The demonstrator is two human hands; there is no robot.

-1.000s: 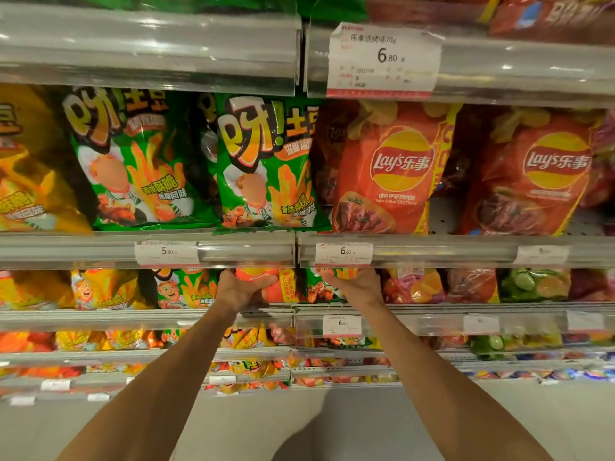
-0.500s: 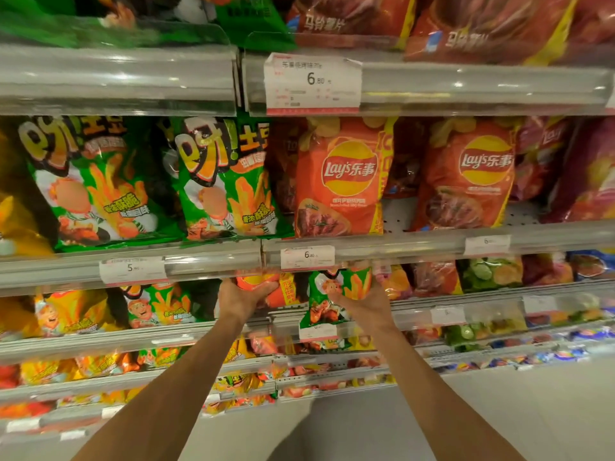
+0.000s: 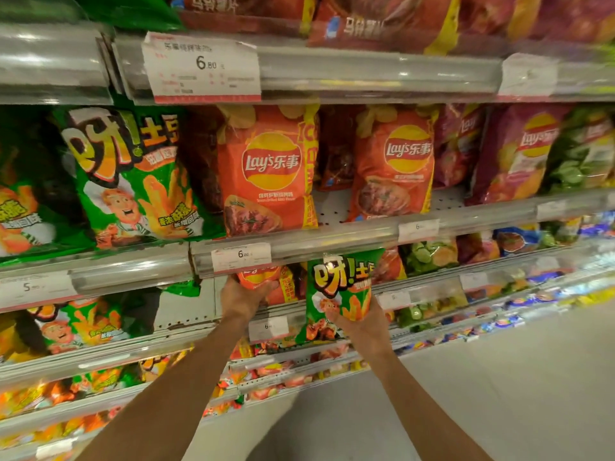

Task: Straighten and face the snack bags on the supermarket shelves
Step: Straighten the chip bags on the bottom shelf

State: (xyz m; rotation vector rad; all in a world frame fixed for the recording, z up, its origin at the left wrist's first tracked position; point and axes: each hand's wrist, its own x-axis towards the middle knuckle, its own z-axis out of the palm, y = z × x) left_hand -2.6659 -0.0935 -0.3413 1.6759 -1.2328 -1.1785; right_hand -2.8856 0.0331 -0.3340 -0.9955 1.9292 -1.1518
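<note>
On the left, green fry-snack bags (image 3: 133,174) are seen standing on the upper shelf, w/ a gap in the same green row on the shelf below (image 3: 186,314). The left hand (image 3: 244,296) is curled round the lower part of an orange Lay's bag (image 3: 263,281) under the price rail (image 3: 293,251); if it is squeezed hard, the chips can be crushed, or the bag can be caught on the rail edge. To the right, a small green fry-snack bag (image 3: 342,287) is held from below by the right hand (image 3: 357,322), fingers curled on its bottom, in front of the Lay's section. The grip is low, so the bag may tip fwd and fall, approx. when carried left. Neighbouring bags (image 3: 429,254) can be knocked askew also.
</note>
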